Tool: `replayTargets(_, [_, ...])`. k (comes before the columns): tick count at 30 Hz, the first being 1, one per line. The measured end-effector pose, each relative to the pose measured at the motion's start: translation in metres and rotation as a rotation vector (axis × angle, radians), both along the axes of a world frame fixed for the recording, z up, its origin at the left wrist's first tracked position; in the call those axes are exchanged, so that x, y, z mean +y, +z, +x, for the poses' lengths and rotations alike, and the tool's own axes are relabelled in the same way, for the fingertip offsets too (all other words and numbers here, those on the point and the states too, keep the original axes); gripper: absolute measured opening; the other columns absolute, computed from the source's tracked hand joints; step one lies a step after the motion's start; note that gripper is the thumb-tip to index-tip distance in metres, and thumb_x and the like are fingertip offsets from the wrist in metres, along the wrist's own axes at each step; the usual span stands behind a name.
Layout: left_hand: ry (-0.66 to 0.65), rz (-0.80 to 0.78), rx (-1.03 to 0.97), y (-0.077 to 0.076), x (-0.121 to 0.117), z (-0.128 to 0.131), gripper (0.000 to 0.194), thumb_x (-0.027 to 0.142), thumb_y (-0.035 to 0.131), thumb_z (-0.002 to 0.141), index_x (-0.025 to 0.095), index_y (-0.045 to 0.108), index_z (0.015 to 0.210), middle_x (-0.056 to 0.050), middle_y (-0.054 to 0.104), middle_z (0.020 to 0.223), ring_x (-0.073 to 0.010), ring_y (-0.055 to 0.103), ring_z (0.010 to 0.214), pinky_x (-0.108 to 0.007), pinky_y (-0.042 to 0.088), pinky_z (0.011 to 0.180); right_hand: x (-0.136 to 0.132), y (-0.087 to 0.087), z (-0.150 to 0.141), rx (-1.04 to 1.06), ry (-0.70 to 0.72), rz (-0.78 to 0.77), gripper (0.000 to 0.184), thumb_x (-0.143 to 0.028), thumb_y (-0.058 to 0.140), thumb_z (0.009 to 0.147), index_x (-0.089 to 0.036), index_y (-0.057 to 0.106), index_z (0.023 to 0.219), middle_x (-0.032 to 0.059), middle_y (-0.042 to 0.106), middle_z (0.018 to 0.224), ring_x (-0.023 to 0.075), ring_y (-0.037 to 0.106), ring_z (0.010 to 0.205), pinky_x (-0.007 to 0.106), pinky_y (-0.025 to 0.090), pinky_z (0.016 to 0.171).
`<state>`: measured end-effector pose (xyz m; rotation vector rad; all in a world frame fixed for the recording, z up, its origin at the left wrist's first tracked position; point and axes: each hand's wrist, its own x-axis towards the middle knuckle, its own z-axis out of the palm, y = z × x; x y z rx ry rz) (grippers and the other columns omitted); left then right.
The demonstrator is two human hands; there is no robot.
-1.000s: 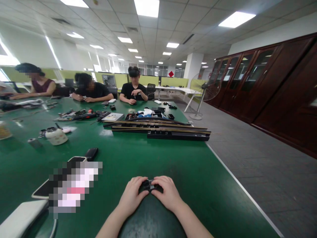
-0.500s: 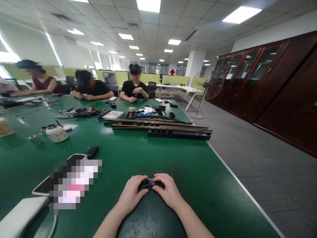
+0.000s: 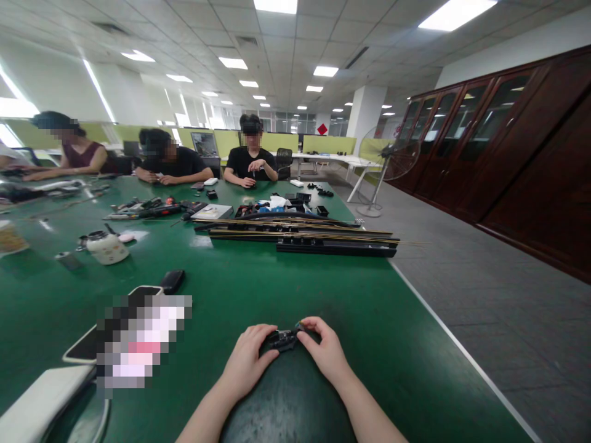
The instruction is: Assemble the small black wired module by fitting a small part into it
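Observation:
Both of my hands rest on the green table near its front edge and pinch a small black part between them. My left hand curls its fingers round the part's left end. My right hand grips the right end with thumb and fingertips. The part is mostly hidden by my fingers, so its shape is unclear. A dark round shape sits just below my hands at the table edge.
A phone and a black key-like case lie to my left, a white pot farther back. Long black rails with thin rods cross mid-table. Three people sit at the far end. Floor, fan and wooden cabinets are on the right.
My right hand has shifted slightly right and opened its grip a little, showing more of the black part. The view has tilted up slightly.

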<state>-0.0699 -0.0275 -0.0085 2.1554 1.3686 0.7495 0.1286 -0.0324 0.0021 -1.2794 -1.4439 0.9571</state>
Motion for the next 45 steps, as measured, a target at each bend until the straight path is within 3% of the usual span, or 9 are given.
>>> replayTargets(11, [-0.003, -0.012, -0.012, -0.002, 0.000, -0.001, 0.038, 0.030, 0.048, 0.076, 0.024, 0.049, 0.113, -0.007, 0.056, 0.112, -0.0224, 0.046, 0.104, -0.042, 0.035, 0.091, 0.004, -0.011, 0.005, 0.213, -0.081, -0.024, 0.035, -0.037, 0.061, 0.070, -0.018, 0.056, 0.098, 0.0096, 0.066, 0.091, 0.0223, 0.061, 0.090, 0.040, 0.045, 0.085])
replayTargets(30, [0.011, -0.036, -0.036, -0.004, 0.000, -0.001, 0.042, 0.029, 0.052, 0.072, 0.026, 0.049, 0.114, -0.006, 0.056, 0.112, -0.0227, 0.047, 0.104, -0.043, 0.035, 0.092, 0.004, -0.002, 0.009, 0.372, -0.155, -0.097, 0.036, -0.044, 0.063, 0.066, -0.018, 0.061, 0.090, 0.0084, 0.068, 0.086, 0.0230, 0.062, 0.084, 0.042, 0.046, 0.083])
replayTargets(42, [0.019, -0.047, -0.037, 0.000, 0.001, 0.000, 0.042, 0.026, 0.055, 0.070, 0.026, 0.051, 0.111, -0.005, 0.056, 0.111, -0.0215, 0.047, 0.104, -0.040, 0.035, 0.091, 0.008, -0.016, 0.014, 0.513, -0.169, -0.091, 0.034, -0.035, 0.065, 0.066, -0.018, 0.058, 0.095, 0.0074, 0.067, 0.090, 0.0215, 0.061, 0.089, 0.040, 0.043, 0.087])
replayTargets(45, [0.019, -0.046, -0.043, 0.000, 0.001, 0.000, 0.042, 0.026, 0.055, 0.069, 0.026, 0.051, 0.111, -0.005, 0.057, 0.110, -0.0214, 0.048, 0.103, -0.039, 0.036, 0.091, 0.007, -0.014, 0.014, 0.468, -0.177, -0.086, 0.033, -0.036, 0.066, 0.065, -0.018, 0.058, 0.093, 0.0075, 0.067, 0.090, 0.0212, 0.061, 0.089, 0.040, 0.044, 0.086])
